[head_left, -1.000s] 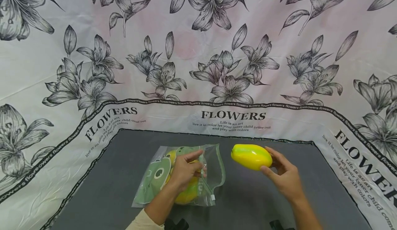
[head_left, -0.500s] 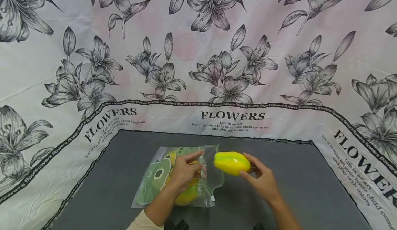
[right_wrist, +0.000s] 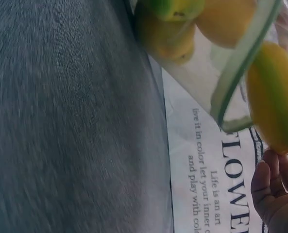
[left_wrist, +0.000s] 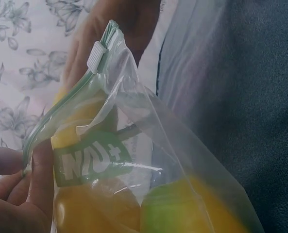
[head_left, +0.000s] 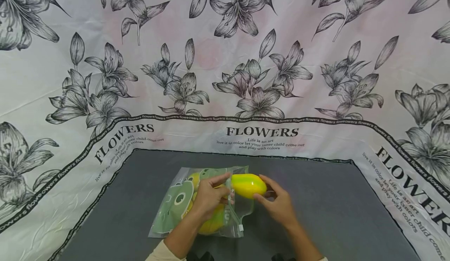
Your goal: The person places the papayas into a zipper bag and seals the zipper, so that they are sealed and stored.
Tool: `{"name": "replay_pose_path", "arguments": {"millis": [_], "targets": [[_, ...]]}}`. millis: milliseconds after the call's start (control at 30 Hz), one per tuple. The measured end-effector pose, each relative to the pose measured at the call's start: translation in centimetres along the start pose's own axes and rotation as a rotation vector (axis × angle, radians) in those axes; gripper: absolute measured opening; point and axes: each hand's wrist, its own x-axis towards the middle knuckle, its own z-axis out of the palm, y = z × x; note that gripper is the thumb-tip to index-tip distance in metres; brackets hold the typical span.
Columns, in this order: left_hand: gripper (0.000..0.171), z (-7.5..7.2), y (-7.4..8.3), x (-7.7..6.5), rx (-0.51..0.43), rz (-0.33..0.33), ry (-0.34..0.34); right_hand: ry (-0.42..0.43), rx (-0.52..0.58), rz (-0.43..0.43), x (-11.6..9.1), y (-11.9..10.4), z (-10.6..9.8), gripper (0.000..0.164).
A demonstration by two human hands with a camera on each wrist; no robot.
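Note:
My left hand (head_left: 208, 198) pinches the edge of a clear zip bag (head_left: 168, 210) with green frog-like print at its mouth. Inside the bag lie several yellow, orange and green fruits (left_wrist: 97, 206). Between fingertips and thumb, my right hand (head_left: 280, 205) holds a glossy yellow papaya (head_left: 250, 186) with a green stripe by its rounded end. The papaya's other end is at the bag's mouth, close to the left fingers, and overlaps the bag in the head view. A white zip slider (left_wrist: 96, 57) sits near one end of the green zip strip (right_wrist: 245, 58).
The bag lies on a dark grey tabletop (head_left: 334, 206). Behind and around it hangs a white cloth (head_left: 197, 140) printed with black lilies and the word FLOWERS. Dark objects (head_left: 200, 256) show at the lower edge of the head view, near both forearms.
My right hand has carried the papaya leftward from apart from the bag to its mouth. The left hand and the bag have stayed nearly in place.

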Motion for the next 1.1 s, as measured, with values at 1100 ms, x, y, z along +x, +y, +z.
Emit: {"name": "replay_pose_path", "arguments": {"millis": [1100], "targets": [[0.05,0.9,0.0,0.0,0.003,-0.011,-0.047,0.096,0.051,0.062,0.4,1.6,5.0,0.043]]}}
